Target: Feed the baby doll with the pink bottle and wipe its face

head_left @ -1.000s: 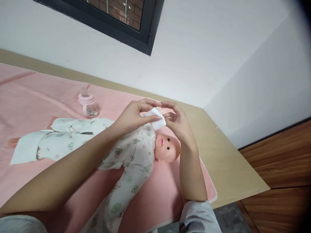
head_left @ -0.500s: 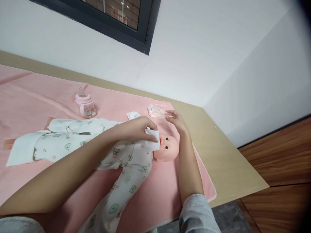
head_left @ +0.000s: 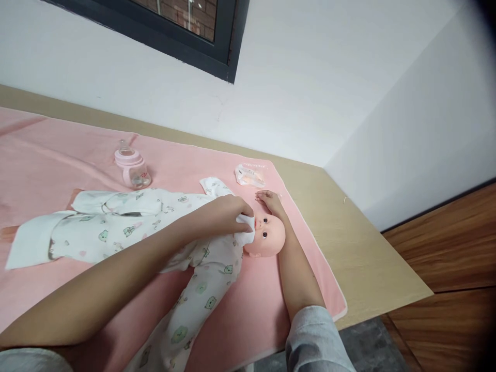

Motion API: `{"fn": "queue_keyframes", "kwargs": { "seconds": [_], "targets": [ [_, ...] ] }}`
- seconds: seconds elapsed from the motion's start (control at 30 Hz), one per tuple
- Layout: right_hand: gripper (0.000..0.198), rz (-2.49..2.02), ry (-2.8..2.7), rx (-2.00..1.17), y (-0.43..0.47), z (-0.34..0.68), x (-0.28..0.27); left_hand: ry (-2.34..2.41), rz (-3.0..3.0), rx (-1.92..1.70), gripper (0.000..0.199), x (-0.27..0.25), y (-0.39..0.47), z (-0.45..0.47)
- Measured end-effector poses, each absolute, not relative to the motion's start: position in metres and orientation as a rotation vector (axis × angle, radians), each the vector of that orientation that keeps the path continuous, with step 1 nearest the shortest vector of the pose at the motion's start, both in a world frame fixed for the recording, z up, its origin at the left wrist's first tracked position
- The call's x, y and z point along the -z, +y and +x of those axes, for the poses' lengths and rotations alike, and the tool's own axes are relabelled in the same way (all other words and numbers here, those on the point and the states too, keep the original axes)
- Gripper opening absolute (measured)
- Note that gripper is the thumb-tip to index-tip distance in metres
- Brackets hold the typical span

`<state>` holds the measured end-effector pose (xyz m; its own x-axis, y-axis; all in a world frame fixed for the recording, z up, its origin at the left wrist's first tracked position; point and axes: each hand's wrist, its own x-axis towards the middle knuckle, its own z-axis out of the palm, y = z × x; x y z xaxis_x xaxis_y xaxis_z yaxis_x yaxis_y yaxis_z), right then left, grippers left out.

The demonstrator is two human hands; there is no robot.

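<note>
A bald baby doll [head_left: 270, 240] lies on its back on a pink blanket [head_left: 248, 294], its head to the right, dressed in a white patterned outfit [head_left: 217, 274]. Between its thumb and fingers my left hand [head_left: 228, 214] pinches a white wipe [head_left: 245, 233] against the doll's chin and mouth. The wipe and hand cover the lower face. Just beyond the doll's head, my right hand [head_left: 270, 201] rests low over the blanket with its fingers stretched out and nothing in them. Near those fingertips lies a small clear-and-white packet [head_left: 248, 176].
A pink baby bottle [head_left: 134, 169] with a handle stands beyond the doll's legs. The wooden tabletop [head_left: 360, 258] shows past the blanket's right edge. A white wall [head_left: 279, 93] with a dark window frame [head_left: 222, 67] rises behind, and wooden panels [head_left: 457, 248] are at the right.
My right hand has come away from the packet and dropped nearer the doll's head. My left hand keeps the wipe at the doll's chin, with the wipe now more bunched.
</note>
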<state>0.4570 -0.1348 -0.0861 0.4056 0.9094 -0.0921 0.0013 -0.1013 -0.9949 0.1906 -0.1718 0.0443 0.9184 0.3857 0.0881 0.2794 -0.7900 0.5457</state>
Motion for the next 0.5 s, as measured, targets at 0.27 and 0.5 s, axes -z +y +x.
{"fn": "queue_keyframes", "kwargs": {
  "seconds": [0.27, 0.5],
  "targets": [
    [0.007, -1.465, -0.868, -0.923, -0.1327, 0.4596, 0.093, 0.529, 2.578, -0.241, 0.016, -0.0443, -0.1741, 0.1911],
    [0.006, -1.456, -0.871, -0.926, -0.1322, 0.4616, 0.0954, 0.566, 2.632, -0.274, 0.02, -0.0424, -0.1724, 0.1876]
  ]
}}
